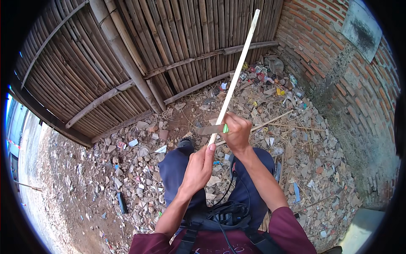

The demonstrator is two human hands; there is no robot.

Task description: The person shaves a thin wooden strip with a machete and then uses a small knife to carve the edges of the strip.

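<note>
Knife (208,129) — its green handle (225,128) clenched in the right hand (237,131), blade (204,130) pointing left — crosses a pale wooden strip (234,80), which the left hand (198,167) grips low down, the strip slanting up and away over stony ground (144,165) toward a bamboo wall (186,38).

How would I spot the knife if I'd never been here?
Start at the big slatted wall, then follow the long pale stick down to the left hand. Just above that hand, the knife crosses the stick, gripped by the right hand. Its flat, dull blade and bright green handle set it apart from the plain stick.
</note>
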